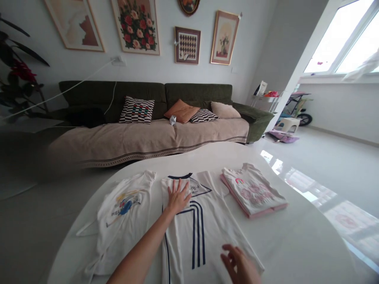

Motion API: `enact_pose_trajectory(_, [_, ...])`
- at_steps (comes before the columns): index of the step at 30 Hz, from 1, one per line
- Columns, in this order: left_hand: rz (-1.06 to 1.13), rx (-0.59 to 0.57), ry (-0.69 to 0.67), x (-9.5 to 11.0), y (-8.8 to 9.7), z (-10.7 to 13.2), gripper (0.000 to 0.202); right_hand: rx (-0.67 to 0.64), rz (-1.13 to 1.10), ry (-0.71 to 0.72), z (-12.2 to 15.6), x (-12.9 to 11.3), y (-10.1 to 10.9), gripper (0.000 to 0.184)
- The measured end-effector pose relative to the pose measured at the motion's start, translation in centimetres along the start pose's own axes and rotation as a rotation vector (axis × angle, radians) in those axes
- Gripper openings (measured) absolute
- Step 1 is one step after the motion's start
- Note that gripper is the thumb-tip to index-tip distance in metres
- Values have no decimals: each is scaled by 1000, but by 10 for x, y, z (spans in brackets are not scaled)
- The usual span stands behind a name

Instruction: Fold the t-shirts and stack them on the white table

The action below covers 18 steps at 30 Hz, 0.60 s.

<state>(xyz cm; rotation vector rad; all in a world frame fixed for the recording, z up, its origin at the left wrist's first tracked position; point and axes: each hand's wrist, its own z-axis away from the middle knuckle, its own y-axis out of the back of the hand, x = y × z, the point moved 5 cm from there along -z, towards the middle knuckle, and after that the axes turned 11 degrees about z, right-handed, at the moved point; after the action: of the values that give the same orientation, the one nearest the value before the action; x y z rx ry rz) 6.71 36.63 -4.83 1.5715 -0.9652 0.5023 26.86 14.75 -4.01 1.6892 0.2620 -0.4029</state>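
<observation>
A white shirt with navy stripes point(204, 228) lies spread flat in the middle of the white table point(296, 244). My left hand point(177, 197) rests flat on its upper left part, fingers spread. Low at the frame's bottom, my right hand point(239, 264) hovers over the shirt's right edge with fingers loosely apart, holding nothing. To the left lies a white shirt with a colourful print point(124, 213), partly crumpled. To the right sits a folded pink and white garment point(254, 191).
Beyond the table stands a dark green sofa point(192, 92) with a beige cover and several cushions. Framed pictures hang on the wall. A plant point(17, 75) is at the far left. Glossy white floor and bright windows lie to the right.
</observation>
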Motion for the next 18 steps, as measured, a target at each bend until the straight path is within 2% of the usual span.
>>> enact_pose_trajectory(2, [14, -51, 30, 4, -11, 2, 49, 133, 91, -66, -20, 39, 14, 33])
enact_pose_trajectory(4, [8, -53, 99, 7, -20, -1, 45, 225, 169, -106, -32, 69, 21, 35])
enact_pose_trajectory(7, [4, -17, 138, 28, -38, -14, 38, 176, 186, -121, -40, 93, 16, 31])
enact_pose_trajectory(10, [91, -89, 52, 75, -78, -28, 30, 38, 133, -171, -43, 96, 5, 24])
enact_pose_trajectory(13, [65, -222, -20, 120, -128, -33, 37, -71, 86, -221, -45, 90, 0, 18])
enact_pose_trajectory(15, [70, -256, 44, 131, -152, -33, 44, -88, 71, -212, -46, 87, 1, 18])
enact_pose_trajectory(18, [222, -212, 207, 124, -162, -33, 32, -38, 16, -185, -45, 84, 8, 19])
